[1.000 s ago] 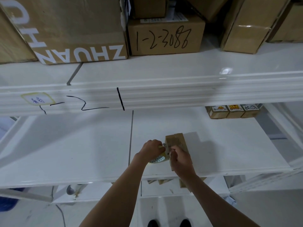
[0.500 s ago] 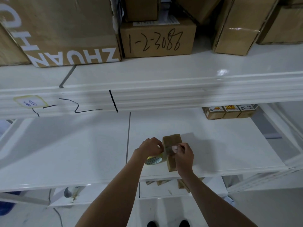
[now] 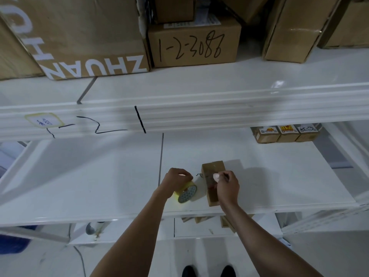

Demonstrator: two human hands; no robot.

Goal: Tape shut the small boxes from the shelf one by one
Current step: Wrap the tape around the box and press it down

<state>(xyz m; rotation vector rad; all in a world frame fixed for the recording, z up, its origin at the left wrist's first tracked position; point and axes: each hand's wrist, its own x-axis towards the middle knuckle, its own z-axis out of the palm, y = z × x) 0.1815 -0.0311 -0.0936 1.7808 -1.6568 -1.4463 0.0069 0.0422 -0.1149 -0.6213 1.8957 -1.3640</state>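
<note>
White metal shelving (image 3: pixel 219 114) stands on pale floor (image 3: pixel 329 256).

A small box (image 3: pixel 212 182) lies on the middle shelf (image 3: pixel 99 176) near its front edge, with a tape roll (image 3: pixel 186 192) just beside it on the left. The left hand (image 3: pixel 175 181) rests on the roll; the right hand (image 3: pixel 227 185) is on the box. Three small boxes (image 3: pixel 285 133) stand in a row at the shelf's rear right. Large cartons (image 3: pixel 191 43) sit side by side on the upper shelf (image 3: pixel 199 84) above.
</note>
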